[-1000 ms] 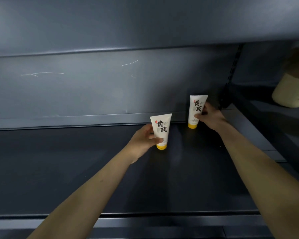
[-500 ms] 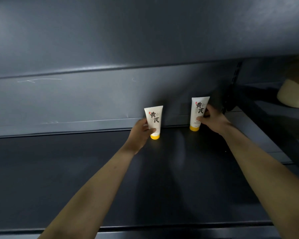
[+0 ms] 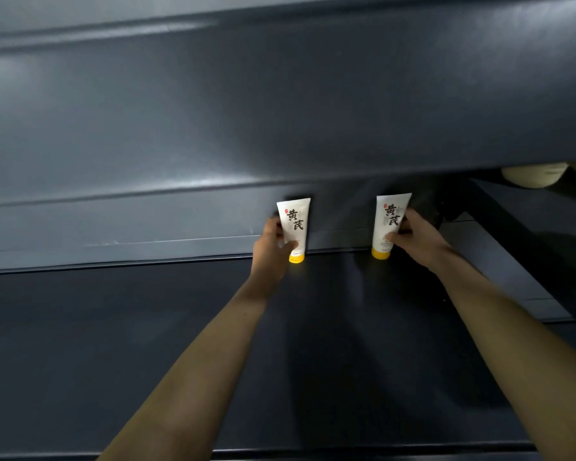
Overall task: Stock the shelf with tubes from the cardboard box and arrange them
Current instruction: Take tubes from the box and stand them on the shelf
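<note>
Two white tubes with yellow caps and black lettering stand cap-down at the back of the dark shelf [image 3: 147, 344]. My left hand [image 3: 271, 249] grips the left tube [image 3: 295, 224] from its left side, thumb across the front. My right hand [image 3: 416, 239] grips the right tube [image 3: 390, 221] from its right side. Both tubes are upright against the shelf's back wall, about a hand's width apart. The cardboard box is out of view.
The shelf above [image 3: 280, 94] overhangs low over the tubes. A dark upright post [image 3: 499, 224] bounds the shelf on the right. Beyond it, a pale rounded object [image 3: 536, 174] sits on the neighbouring shelf.
My left hand has carried its tube from mid-shelf back to the rear wall and set it level with the right tube. My right hand stayed on its tube.
</note>
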The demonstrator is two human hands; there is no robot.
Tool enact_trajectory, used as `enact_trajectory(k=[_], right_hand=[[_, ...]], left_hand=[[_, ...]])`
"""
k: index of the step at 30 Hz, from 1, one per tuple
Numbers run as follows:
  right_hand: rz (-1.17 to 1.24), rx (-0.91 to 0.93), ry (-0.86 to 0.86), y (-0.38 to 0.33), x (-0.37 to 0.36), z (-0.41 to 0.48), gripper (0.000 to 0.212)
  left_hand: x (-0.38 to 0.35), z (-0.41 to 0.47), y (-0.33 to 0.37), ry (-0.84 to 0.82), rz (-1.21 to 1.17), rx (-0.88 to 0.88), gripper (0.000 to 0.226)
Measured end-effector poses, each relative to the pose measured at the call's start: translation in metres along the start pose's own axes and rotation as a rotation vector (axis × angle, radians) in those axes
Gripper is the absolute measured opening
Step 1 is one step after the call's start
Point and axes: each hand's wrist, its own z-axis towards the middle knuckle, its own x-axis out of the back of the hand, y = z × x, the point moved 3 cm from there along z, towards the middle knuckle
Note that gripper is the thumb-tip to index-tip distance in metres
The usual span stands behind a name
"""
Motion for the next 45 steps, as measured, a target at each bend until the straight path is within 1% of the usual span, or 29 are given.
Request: enact_trajectory(k=[4, 8, 10, 13, 15, 18, 21, 23, 25, 28, 31, 35, 39, 41, 45], right_hand=[[0.041, -0.044, 0.019, 0.002, -0.004, -0.006, 0.046], [0.058, -0.122, 0.041, 0.003, -0.002, -0.016, 0.058], [-0.006, -0.147, 0.044, -0.001, 0.002, -0.027, 0.062], [-0.205, -0.084, 0.002, -0.021, 0.005, -0.048, 0.055], [-0.333, -0.021, -0.068, -0.043, -0.001, -0.065, 0.054], [-0.493, 0.039, -0.224, -0.089, -0.021, -0.095, 0.058], [-0.687, 0.045, -0.413, -0.142, -0.052, -0.131, 0.067], [-0.798, 0.038, -0.506, -0.168, -0.074, -0.152, 0.071], [-0.883, 0.058, -0.533, -0.187, -0.097, -0.17, 0.074], [-0.934, 0.101, -0.564, -0.211, -0.126, -0.201, 0.077], [-0.947, 0.139, -0.615, -0.236, -0.144, -0.23, 0.078], [-0.933, 0.213, -0.636, -0.263, -0.156, -0.269, 0.076], [-0.909, 0.279, -0.726, -0.271, -0.173, -0.322, 0.075], [-0.923, 0.296, -0.794, -0.269, -0.185, -0.348, 0.075], [-0.891, 0.335, -0.854, -0.255, -0.215, -0.393, 0.075]], left_hand=[[0.001, -0.007, 0.004, 0.068, -0.013, 0.018, 0.044], [0.008, -0.009, 0.006, 0.05, -0.018, 0.05, 0.053], [0.017, -0.013, 0.004, 0.021, 0.067, 0.062, 0.062], [0.041, -0.026, 0.004, -0.063, 0.274, 0.008, 0.068], [0.064, -0.04, 0.004, -0.152, 0.392, -0.018, 0.067], [0.102, -0.062, 0.005, -0.311, 0.572, -0.051, 0.066], [0.14, -0.087, 0.003, -0.436, 0.75, -0.082, 0.063], [0.165, -0.104, -0.003, -0.485, 0.815, -0.087, 0.066], [0.187, -0.121, -0.012, -0.501, 0.823, -0.083, 0.07], [0.22, -0.148, -0.022, -0.497, 0.774, -0.058, 0.072], [0.254, -0.174, -0.021, -0.496, 0.768, -0.033, 0.072], [0.296, -0.215, -0.02, -0.448, 0.746, 0.004, 0.07], [0.325, -0.276, -0.03, -0.417, 0.735, 0.074, 0.065], [0.336, -0.309, -0.041, -0.424, 0.772, 0.136, 0.064], [0.354, -0.371, -0.066, -0.442, 0.825, 0.227, 0.064]])
